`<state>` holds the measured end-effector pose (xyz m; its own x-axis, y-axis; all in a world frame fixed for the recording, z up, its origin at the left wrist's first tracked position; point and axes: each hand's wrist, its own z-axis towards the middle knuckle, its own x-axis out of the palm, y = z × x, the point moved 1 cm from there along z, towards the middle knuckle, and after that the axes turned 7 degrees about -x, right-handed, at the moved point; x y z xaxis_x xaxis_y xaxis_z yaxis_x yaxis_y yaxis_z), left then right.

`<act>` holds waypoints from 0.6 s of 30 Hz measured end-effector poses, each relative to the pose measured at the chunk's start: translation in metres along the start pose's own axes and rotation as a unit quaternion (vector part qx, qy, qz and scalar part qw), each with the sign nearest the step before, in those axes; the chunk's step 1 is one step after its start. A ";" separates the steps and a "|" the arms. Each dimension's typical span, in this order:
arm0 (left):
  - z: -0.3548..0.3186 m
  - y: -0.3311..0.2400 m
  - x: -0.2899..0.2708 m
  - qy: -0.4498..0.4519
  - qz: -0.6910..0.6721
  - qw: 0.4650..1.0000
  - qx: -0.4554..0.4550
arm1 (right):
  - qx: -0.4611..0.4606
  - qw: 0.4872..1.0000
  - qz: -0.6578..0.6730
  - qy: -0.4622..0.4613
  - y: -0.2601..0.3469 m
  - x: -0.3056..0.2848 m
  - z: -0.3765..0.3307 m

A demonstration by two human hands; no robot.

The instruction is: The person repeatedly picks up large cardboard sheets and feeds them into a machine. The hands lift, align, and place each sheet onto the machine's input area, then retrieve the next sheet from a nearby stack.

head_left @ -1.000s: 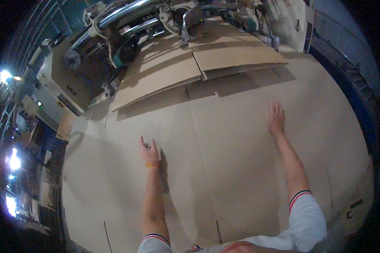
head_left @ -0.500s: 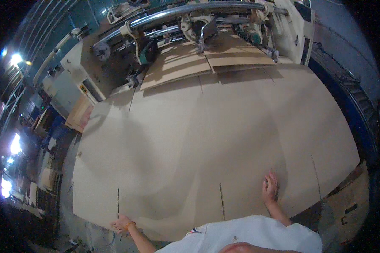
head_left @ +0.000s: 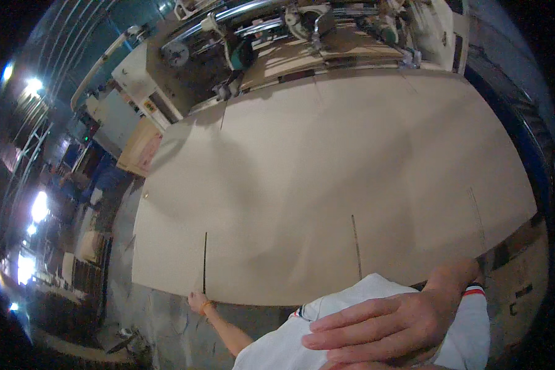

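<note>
A large tan cardboard sheet (head_left: pixel 302 166) with dark slots along its near edge lies in front of me. At that edge, beside the left slot, my left hand (head_left: pixel 198 302) is closed on the sheet's rim; its fingertips are partly hidden. My right hand (head_left: pixel 388 324) is raised close to the camera, off the cardboard, before my white shirt (head_left: pixel 345 299). Its fingers are stretched out side by side, and nothing shows in it.
Across the far side stands a machine (head_left: pixel 148 80) with metal rollers and wheels, with more cardboard (head_left: pixel 283 58) under them. A blue-sided conveyor (head_left: pixel 505 117) runs along the right. A cardboard box (head_left: pixel 139 148) stands left of the sheet, and printed cardboard (head_left: pixel 524 283) lies lower right.
My right hand has lifted off the sheet and come up toward the camera. My left hand has gone from spread on the sheet to closed at its edge. The view has shifted.
</note>
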<state>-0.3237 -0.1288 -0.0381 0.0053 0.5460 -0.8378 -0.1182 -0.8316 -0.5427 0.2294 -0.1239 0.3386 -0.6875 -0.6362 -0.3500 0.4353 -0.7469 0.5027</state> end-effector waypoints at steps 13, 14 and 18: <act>0.085 -0.006 -0.022 0.294 -0.622 0.712 -0.138 | -0.076 0.983 -0.035 0.160 0.002 0.004 0.012; 0.095 -0.010 -0.031 0.277 -0.604 0.737 -0.124 | -0.088 0.978 -0.068 0.177 0.009 -0.004 0.007; -0.006 -0.104 -0.083 0.118 -0.616 0.775 -0.079 | 0.080 0.972 -0.197 0.104 -0.019 -0.026 -0.034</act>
<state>-0.3055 -0.0879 0.0873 0.2016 0.9172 0.3436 0.2437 0.2928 -0.9246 0.2589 -0.1000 0.3113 -0.6429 -0.3453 -0.6837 0.0553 -0.9112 0.4082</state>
